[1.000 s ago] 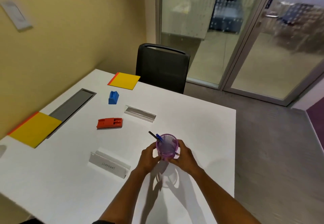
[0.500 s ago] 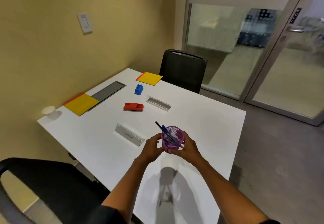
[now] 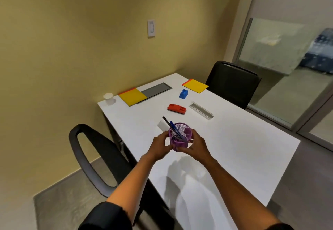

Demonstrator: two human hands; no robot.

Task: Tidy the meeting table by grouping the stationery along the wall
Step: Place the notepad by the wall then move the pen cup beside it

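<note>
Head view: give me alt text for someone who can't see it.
Both hands, left hand and right hand, hold a purple mesh pen cup with pens above a white table. Beyond lie a red stapler, a blue holder, two yellow notepads and a paper cup near the wall.

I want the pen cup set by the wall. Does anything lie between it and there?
Yes. Both hands hold the purple mesh cup above the table; a clear name stand, the red tray and a yellow pad lie toward the wall.
</note>
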